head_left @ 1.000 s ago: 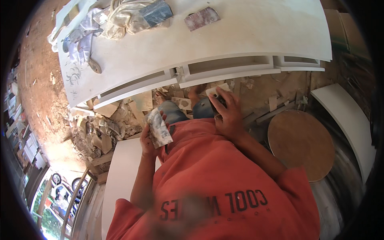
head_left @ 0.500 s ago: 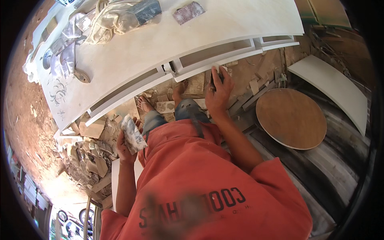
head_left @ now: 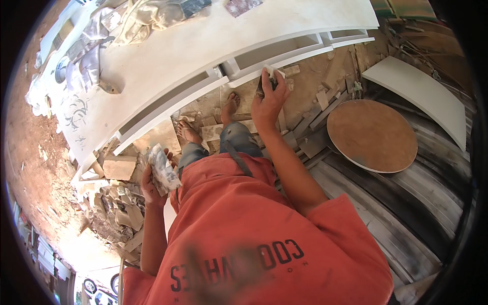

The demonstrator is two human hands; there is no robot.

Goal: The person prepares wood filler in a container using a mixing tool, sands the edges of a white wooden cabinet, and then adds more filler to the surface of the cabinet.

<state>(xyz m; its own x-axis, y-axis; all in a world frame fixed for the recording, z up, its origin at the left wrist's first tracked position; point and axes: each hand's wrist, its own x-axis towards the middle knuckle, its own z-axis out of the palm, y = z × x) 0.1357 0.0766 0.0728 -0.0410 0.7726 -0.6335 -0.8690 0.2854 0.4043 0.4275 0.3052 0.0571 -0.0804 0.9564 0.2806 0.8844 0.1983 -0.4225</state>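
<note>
My left hand (head_left: 152,182) is closed around a flat, grey piece smeared with white (head_left: 162,171), held low beside my body. My right hand (head_left: 270,104) grips a small dark piece with a whitish end (head_left: 264,84), its fingers curled over the top. That hand is close to the front rail of a white-coated cabinet (head_left: 203,89), which lies across the view with long openings along its near side. Whether the dark piece touches the rail, I cannot tell.
On the cabinet lie crumpled cloths (head_left: 141,24), a brush (head_left: 110,87) and a reddish sheet (head_left: 243,6). To the right are a round brown board (head_left: 372,134) and a curved white panel (head_left: 419,94). Wood scraps (head_left: 122,206) litter the ground around my bare feet (head_left: 189,132).
The cabinet has shifted up and slightly left in the picture as the view moved. My right hand shifts similarly, with its dark piece showing more. Both hands keep their holds.
</note>
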